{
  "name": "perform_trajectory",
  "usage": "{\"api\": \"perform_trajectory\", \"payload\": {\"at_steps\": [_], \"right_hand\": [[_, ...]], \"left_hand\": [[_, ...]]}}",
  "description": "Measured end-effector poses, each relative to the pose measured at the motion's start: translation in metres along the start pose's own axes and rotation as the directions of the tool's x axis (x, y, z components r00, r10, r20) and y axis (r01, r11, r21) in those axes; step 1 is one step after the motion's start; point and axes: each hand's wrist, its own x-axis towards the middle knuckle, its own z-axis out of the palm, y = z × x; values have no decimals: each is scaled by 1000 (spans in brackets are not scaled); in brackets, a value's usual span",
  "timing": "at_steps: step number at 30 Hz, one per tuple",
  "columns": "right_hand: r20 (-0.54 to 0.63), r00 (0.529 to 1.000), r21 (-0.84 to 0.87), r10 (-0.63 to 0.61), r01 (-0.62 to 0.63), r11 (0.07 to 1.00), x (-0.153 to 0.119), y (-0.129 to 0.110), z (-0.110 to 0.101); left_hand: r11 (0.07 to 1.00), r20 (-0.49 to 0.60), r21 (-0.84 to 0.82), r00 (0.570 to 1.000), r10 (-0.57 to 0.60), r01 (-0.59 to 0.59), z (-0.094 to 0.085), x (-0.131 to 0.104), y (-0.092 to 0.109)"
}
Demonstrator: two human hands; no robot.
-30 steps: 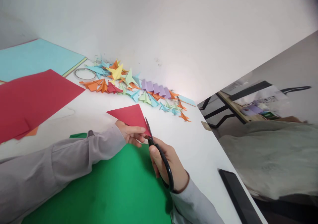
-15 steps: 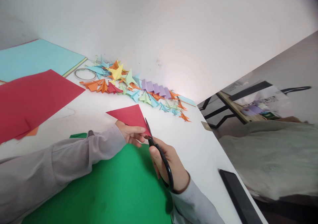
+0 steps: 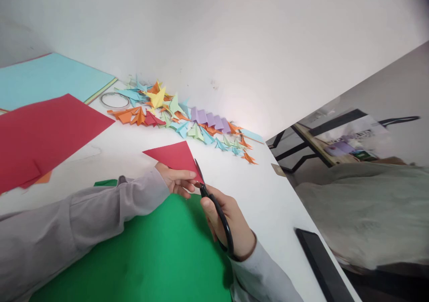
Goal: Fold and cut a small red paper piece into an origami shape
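Observation:
My left hand [image 3: 177,180] pinches a folded red piece of paper [image 3: 174,155], thumb on top and the other fingers underneath. In my right hand [image 3: 231,221] is a pair of black-handled scissors [image 3: 219,215], its blades lying along the right edge of the red paper close to my left thumb. Whether the blades are fully closed I cannot tell. Below both hands spreads a large green sheet of paper [image 3: 144,253].
Colourful folded paper shapes [image 3: 174,110] line the wall, beside a tape roll [image 3: 115,100]. Large red paper [image 3: 50,132] and light blue paper [image 3: 50,81] lie at left. A black phone-like device [image 3: 318,257] rests by the white table's [image 3: 268,199] right edge.
Almost nothing differs. Both hands, the red paper and the scissors hold nearly the same position, with at most a tiny shift to the left.

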Motion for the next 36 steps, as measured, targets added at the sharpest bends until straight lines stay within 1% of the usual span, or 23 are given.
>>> {"api": "perform_trajectory", "payload": {"at_steps": [4,8,12,15,20,27,32,36], "right_hand": [[10,1000,64,15,-16,998,0,-1,0],[26,999,100,31,-33,994,0,0,-1],[39,999,112,35,-39,993,0,2,-1],[43,998,117,36,-41,992,-1,4,-1],[35,999,111,31,-35,993,-1,3,-1],[26,999,94,31,-33,995,-1,0,-2],[27,999,81,39,-41,996,-1,1,-2],[32,998,41,46,-48,998,-1,1,-3]], "left_hand": [[1000,-17,-21,1000,21,-22,-1,2,0],[999,-39,-5,999,-38,37,-1,5,1],[1000,-17,-13,1000,-25,25,-2,6,1],[1000,-27,-19,999,-26,25,-2,5,1],[999,2,-37,1000,15,-15,-2,3,0],[999,-3,2,999,-34,34,-2,4,1],[1000,15,-5,1000,6,-6,-5,4,-2],[1000,37,2,999,5,-5,-6,5,-3]]}}
